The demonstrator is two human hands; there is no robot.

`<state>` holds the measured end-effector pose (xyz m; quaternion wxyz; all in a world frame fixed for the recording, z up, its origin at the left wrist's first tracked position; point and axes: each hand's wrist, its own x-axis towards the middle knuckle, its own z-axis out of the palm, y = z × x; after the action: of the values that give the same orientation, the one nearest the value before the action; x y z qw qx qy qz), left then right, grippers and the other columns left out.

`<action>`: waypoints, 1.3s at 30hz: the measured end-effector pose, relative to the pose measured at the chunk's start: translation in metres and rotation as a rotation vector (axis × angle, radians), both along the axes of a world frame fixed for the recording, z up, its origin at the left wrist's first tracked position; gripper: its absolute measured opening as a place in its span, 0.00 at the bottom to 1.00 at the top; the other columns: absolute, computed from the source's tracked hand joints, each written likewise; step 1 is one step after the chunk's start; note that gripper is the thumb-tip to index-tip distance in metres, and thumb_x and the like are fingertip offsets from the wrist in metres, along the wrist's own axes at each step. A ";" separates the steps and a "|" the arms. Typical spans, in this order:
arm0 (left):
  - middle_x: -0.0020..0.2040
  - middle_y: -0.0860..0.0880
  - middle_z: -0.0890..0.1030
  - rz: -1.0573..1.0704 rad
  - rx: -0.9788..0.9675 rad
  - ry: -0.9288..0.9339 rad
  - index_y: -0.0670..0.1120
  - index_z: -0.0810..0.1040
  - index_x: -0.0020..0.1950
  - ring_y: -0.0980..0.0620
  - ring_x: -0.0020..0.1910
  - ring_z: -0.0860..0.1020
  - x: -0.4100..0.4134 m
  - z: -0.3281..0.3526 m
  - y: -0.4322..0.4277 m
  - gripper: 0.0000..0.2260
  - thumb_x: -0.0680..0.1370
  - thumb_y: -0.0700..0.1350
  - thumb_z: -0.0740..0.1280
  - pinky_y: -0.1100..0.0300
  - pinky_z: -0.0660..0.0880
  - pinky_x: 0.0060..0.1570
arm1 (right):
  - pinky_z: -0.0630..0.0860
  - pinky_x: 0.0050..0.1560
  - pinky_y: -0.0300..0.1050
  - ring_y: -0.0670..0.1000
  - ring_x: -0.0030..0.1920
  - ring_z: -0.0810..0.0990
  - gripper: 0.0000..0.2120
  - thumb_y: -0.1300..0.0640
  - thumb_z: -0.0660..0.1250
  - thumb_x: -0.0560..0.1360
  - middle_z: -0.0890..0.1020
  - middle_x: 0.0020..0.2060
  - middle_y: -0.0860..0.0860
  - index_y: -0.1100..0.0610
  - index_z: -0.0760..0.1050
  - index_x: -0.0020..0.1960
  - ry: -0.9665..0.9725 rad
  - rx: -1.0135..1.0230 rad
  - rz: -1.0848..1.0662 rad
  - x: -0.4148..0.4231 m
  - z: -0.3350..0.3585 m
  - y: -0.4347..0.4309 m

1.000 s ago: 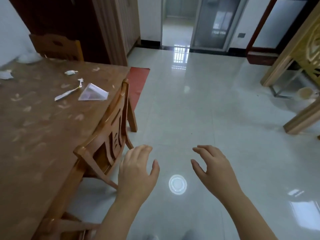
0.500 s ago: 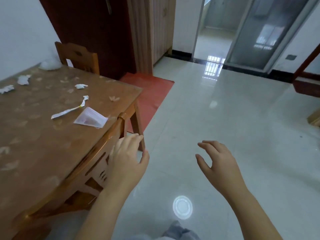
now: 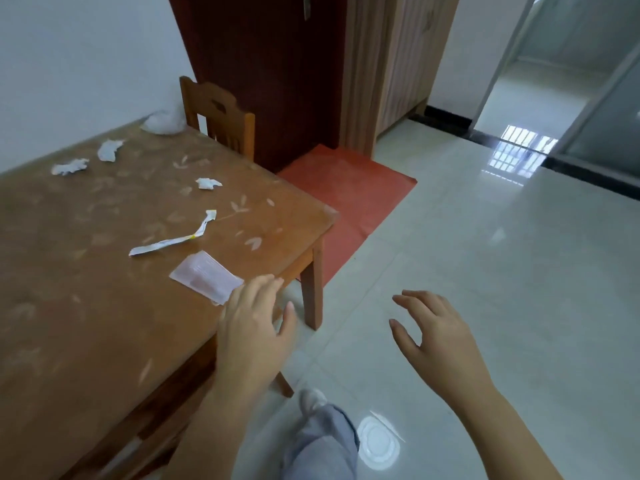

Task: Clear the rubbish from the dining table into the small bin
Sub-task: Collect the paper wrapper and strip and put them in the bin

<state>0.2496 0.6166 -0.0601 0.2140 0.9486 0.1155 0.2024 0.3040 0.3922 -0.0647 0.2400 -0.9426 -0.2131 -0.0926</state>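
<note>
The wooden dining table (image 3: 86, 323) fills the left of the view. On it lie a pink-white plastic wrapper (image 3: 204, 275), a long torn paper strip (image 3: 173, 239), a small crumpled tissue (image 3: 207, 183), two more crumpled tissues (image 3: 69, 167) (image 3: 110, 149) and a white plastic bag (image 3: 162, 123) at the far edge. My left hand (image 3: 254, 327) hovers open at the table's near right edge, fingertips just beside the wrapper. My right hand (image 3: 436, 334) hangs open over the floor, holding nothing. No bin is in view.
A wooden chair (image 3: 218, 116) stands at the table's far end before a dark door. A red mat (image 3: 346, 199) lies on the glossy tiled floor (image 3: 485, 289). Another chair is tucked under the table below my left arm. My trouser leg (image 3: 322, 441) shows at the bottom.
The view has swung left and closer to the table. My left hand has moved from over the chair back up to the table edge near the wrapper. Both hands stay open.
</note>
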 end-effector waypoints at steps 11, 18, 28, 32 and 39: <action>0.52 0.42 0.81 0.346 -0.016 -0.037 0.40 0.78 0.53 0.42 0.51 0.78 0.120 -0.007 0.112 0.18 0.72 0.49 0.58 0.48 0.75 0.50 | 0.77 0.47 0.54 0.60 0.47 0.79 0.14 0.55 0.64 0.68 0.81 0.46 0.55 0.58 0.77 0.52 -0.004 -0.041 0.419 0.196 0.015 0.162; 0.52 0.40 0.81 0.628 -0.020 0.062 0.39 0.77 0.54 0.41 0.49 0.79 0.111 -0.034 0.138 0.16 0.72 0.48 0.64 0.52 0.75 0.48 | 0.77 0.46 0.50 0.59 0.46 0.79 0.20 0.47 0.55 0.70 0.81 0.46 0.55 0.58 0.78 0.50 0.041 -0.141 0.701 0.241 -0.006 0.231; 0.62 0.43 0.75 1.171 -0.275 0.201 0.43 0.73 0.62 0.44 0.63 0.70 0.137 -0.063 0.123 0.21 0.73 0.51 0.68 0.50 0.69 0.59 | 0.73 0.53 0.49 0.57 0.52 0.78 0.17 0.53 0.63 0.70 0.80 0.52 0.54 0.57 0.76 0.57 0.133 -0.069 1.190 0.294 -0.022 0.326; 0.60 0.45 0.75 1.323 -0.378 0.143 0.44 0.70 0.64 0.48 0.59 0.71 0.153 -0.074 0.121 0.22 0.73 0.51 0.67 0.55 0.68 0.57 | 0.74 0.50 0.50 0.58 0.51 0.78 0.17 0.55 0.64 0.69 0.80 0.51 0.55 0.57 0.76 0.56 0.140 -0.095 1.325 0.311 -0.038 0.358; 0.62 0.46 0.72 1.591 -0.548 0.029 0.45 0.65 0.68 0.48 0.62 0.69 0.182 -0.091 0.127 0.29 0.70 0.53 0.69 0.51 0.71 0.58 | 0.78 0.46 0.56 0.61 0.46 0.79 0.14 0.62 0.71 0.68 0.81 0.48 0.59 0.61 0.77 0.54 0.160 -0.099 1.440 0.328 -0.073 0.388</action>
<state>0.4314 0.7434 -0.1516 0.2286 0.5012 0.7976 0.2456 0.6318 0.7805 -0.1380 0.2133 -0.5820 -0.7666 0.1674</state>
